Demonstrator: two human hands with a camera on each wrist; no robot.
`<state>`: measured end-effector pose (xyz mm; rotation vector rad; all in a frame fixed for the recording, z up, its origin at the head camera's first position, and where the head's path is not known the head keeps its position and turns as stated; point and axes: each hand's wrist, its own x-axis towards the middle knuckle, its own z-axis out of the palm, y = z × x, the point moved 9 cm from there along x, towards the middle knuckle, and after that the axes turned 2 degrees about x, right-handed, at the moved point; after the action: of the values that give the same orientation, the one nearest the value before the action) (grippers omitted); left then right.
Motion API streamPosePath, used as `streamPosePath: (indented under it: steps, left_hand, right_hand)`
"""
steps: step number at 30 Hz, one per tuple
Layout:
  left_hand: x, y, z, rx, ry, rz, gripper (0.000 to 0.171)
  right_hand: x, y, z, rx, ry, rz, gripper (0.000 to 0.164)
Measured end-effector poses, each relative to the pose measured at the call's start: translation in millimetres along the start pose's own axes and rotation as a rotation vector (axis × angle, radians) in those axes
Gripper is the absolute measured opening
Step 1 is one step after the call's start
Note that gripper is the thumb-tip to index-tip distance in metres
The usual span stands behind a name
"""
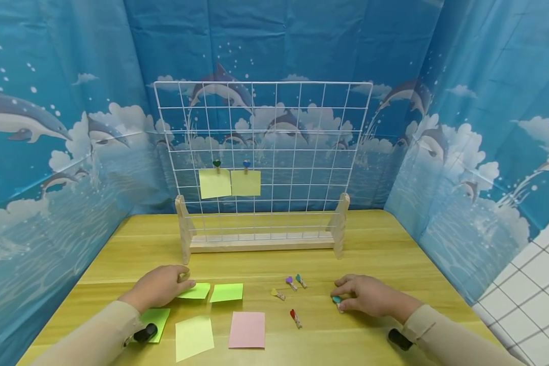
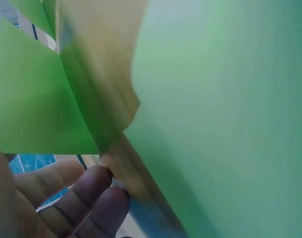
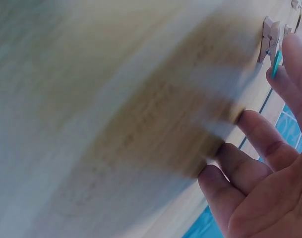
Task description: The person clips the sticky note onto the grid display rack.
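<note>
On the left, my left hand [image 1: 157,287] is at a bright green sticky note [image 1: 196,291], its thumb at the note's left edge. The left wrist view shows that note [image 2: 36,99] raised off the wood, the fingers loosely bent and apart beside it. A second green note [image 1: 226,292] lies just to the right. At the right, my right hand [image 1: 370,295] pinches a small wooden clothespin with a teal heart [image 1: 336,300] between thumb and index finger, low over the table. The right wrist view shows this clothespin [image 3: 268,42]; the other fingertips rest on the wood.
A white wire grid [image 1: 274,152] on a wooden stand holds two yellow notes [image 1: 215,184] by heart clips. In front lie a pale yellow note [image 1: 194,338], a pink note [image 1: 247,330], a green pad [image 1: 161,325], and several clothespins, one red [image 1: 295,318].
</note>
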<state>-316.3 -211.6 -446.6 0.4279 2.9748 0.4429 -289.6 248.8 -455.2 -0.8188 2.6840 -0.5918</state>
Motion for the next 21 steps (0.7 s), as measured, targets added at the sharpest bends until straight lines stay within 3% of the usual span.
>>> streamPosePath:
  steps: [9, 21]
  left_hand:
    - [2.4, -2.6, 4.0, -0.022, -0.038, -0.015, 0.052]
    - [3.2, -1.6, 4.7, -0.046, -0.025, -0.039, 0.039]
  right_hand:
    - [0.8, 1.1, 1.0, -0.032, 0.018, -0.01, 0.037]
    - [2.4, 3.2, 2.2, -0.064, 0.051, -0.024, 0.033]
